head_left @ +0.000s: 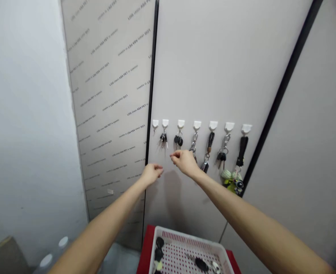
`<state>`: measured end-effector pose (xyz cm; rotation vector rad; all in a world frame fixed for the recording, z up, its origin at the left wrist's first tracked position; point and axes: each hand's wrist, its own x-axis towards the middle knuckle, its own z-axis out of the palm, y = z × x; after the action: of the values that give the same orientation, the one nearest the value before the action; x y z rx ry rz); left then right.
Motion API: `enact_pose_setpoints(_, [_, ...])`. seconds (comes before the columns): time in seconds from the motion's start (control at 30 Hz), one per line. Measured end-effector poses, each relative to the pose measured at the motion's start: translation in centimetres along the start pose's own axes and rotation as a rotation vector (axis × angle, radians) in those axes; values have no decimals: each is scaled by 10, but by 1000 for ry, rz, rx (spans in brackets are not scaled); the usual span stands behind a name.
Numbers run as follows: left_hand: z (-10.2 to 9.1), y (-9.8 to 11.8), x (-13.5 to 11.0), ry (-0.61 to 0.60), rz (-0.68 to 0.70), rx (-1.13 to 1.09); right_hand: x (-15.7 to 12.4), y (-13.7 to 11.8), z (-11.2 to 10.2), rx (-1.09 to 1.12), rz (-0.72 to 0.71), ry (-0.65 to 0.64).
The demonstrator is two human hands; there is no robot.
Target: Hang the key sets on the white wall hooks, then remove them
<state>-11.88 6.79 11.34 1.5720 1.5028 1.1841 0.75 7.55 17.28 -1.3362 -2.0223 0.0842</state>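
Note:
My right hand [185, 162] is raised in front of the panel, thumb and fingers pinched together just below a bunch of black-headed keys [178, 140] on the third hook. Whatever sits in that pinch, if anything, is too small to make out. My left hand [151, 174] is lower and to the left, beneath another bunch of keys [164, 137] on the second hook. Its fingers curl closed towards the thumb; I cannot make out anything between them. A metal clasp key ring [194, 141] hangs close behind my right hand, partly covered by it.
Several white hooks [213, 125] run across the grey panel [227, 68]. To the right hang a braided strap key ring [210, 144], a clasp with keys [226, 141] and a black strap [242, 150] with a green charm [231, 182]. Below stands a white basket [190, 239] holding dark items.

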Motion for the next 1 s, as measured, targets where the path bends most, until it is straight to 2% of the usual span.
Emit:
enact_pose_setpoints(0.1, [24,-35,-37,-188,50,168,-54,29,22,-5,-31,-179])
enact_pose_setpoints(0.2, [49,-63,-72,-358,133,367,-110,58,43,-38,20,-358])
enact_pose_setpoints(0.33, [79,-81,-105,-481,188,557,-169,89,56,-166,36,-509])
enact_pose_setpoints(0.43, [96,-87,-119,-548,264,675,-195,103,54,-241,10,-565])
enact_pose_setpoints(0.57, [112,-91,-128,-586,354,770,-210,115,50,-285,-18,-607])
enact_pose_setpoints(0.73, [123,-94,-129,-563,399,784,-213,122,53,-376,6,-663])
enact_pose_setpoints(0.9, [128,-96,-129,-518,401,739,-209,124,56,-196,-5,-725])
enact_pose_setpoints(1.0, [130,-97,-128,-487,406,657,-206,122,53,-95,47,-672])
